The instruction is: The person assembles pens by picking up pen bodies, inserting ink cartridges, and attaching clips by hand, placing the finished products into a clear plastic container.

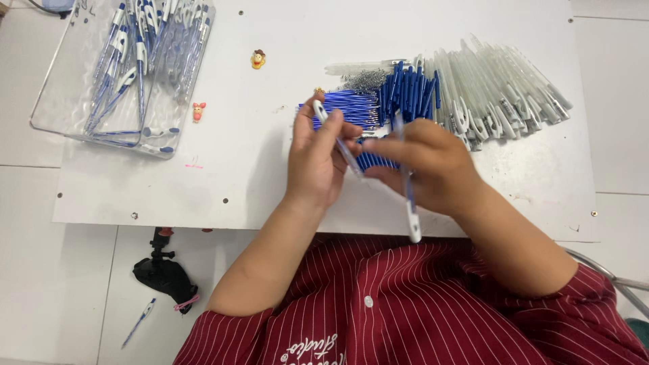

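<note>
Hands closed on pen parts: left (pixel 314 159) around a white barrel (pixel 334 138), right (pixel 429 162) around a blue-and-white pen (pixel 410 203).

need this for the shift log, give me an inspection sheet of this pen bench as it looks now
surface: white board on a white table, a few faint marks
job's things: blue refills, blue grips, clear barrels, small springs, finished pens in a clear tray
clutter: two small cartoon figures, one pen on the floor
grippers: left hand holds a white-clipped pen part; right hand holds a pen
cables: nothing seen
surroundings: black clamp mount below the table edge, red striped shirt
</note>
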